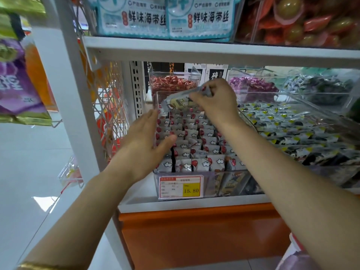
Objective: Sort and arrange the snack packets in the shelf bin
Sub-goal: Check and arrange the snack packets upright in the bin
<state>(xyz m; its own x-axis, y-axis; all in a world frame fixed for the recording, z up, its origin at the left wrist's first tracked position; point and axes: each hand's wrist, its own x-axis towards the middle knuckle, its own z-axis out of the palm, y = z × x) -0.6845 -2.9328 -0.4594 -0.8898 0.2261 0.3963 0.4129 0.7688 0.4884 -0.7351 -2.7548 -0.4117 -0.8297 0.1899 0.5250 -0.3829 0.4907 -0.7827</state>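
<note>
- held snack packets point(185, 98): a small bundle of silver-grey sachets with red marks, raised above the far end of the bin, clear of the rows beneath.
- right hand point(216, 102): grip clenched on the bundle, fingers curled over its right end.
- rowed packets point(191, 141): sachets printed with a cloud and a red dot, standing on edge in several files from front to back inside the bin. The front files are tidy, the middle ones slightly askew.
- shelf bin point(156, 100): clear, open-topped, standing on the lower shelf point(194, 204), with a price label point(180, 187) on its front wall.
- left hand point(146, 137): grip released, fingers straight along the bin's left wall, thumb over the rim toward the packets. It holds nothing.
- neighbouring bin point(282, 123): just beside on the right, filled with dark packets marked yellow.
- step in hand, as judged: filling the far end of the bin; the bundle is not yet set down.
- next move, as judged: lower the bundle on edge, in line with the existing files, while the free hand steadies the wall. The far end is partly hidden by the bundle, so the room left there cannot be told.
</note>
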